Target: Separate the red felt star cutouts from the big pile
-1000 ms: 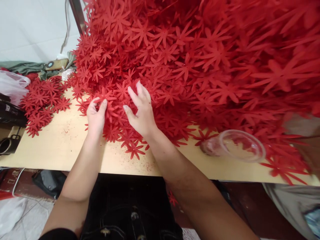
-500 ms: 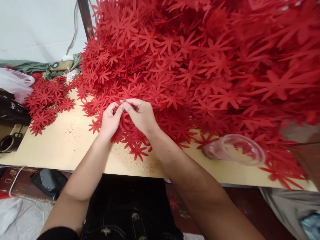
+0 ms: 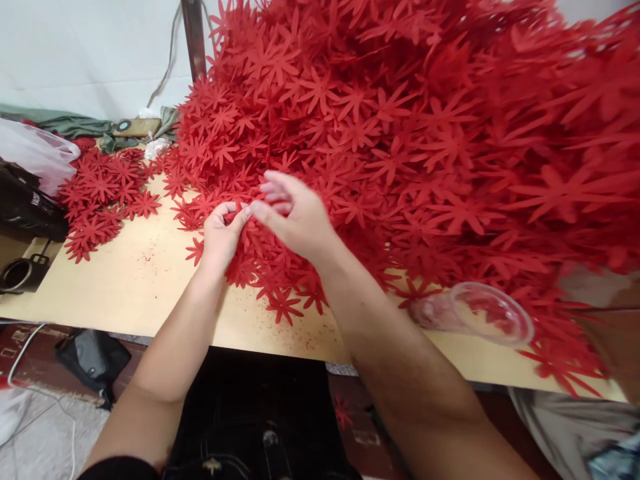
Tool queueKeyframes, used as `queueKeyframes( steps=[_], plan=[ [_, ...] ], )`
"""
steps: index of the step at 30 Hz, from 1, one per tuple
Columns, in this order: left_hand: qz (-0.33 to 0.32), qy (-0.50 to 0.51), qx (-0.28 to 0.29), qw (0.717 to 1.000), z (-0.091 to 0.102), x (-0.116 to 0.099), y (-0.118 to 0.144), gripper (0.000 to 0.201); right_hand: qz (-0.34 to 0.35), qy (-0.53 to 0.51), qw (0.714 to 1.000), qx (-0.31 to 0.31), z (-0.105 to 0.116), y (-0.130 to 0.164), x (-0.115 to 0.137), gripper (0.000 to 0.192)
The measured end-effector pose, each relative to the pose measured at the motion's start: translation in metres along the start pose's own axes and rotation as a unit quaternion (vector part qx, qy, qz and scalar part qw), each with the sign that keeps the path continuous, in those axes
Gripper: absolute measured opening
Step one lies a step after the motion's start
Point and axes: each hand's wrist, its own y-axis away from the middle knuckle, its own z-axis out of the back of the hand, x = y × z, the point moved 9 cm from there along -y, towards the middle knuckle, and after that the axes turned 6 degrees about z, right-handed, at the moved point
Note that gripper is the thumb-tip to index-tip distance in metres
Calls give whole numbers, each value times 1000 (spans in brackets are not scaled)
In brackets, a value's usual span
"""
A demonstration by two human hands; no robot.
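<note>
My left hand is pinched, thumb against fingers, on a red flower-shaped cutout, most of which is hidden by the fingers. Just to the right, my right hand has its fingers apart, and its thumb tip is close to the left thumb. Whether that thumb touches the piece I cannot tell. Both hands are above the front of a big heap of red flower-shaped cutouts, which rises behind them and spreads to the right.
A smaller pile of red cutouts lies left on the pale tabletop. A clear plastic cup is on its side at right. A dark cup and white plastic bag stand at the left edge. Red crumbs dot the surface.
My right hand has opened its fingers and lifted slightly up and right from the left fingertips. My left hand keeps its pinch. The view has shifted a little.
</note>
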Motion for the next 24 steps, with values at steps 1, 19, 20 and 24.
queueKeyframes(
  steps=[1, 19, 20, 24],
  plan=[
    [-2, 9, -3, 1000, 1, 0, -1, 27, -16, -24, 999, 35, -13, 5, 2, 48],
    [23, 12, -50, 998, 10, 3, -2, 7, -67, -162, 977, -122, 2, -14, -28, 28],
    [16, 4, -58, 998, 12, 2, -2, 7, -70, -161, 978, -117, 3, -16, -28, 32],
    [-12, 5, -64, 998, 16, -3, 0, 13, -72, -134, 983, -104, 7, -22, -22, 45]
  ],
)
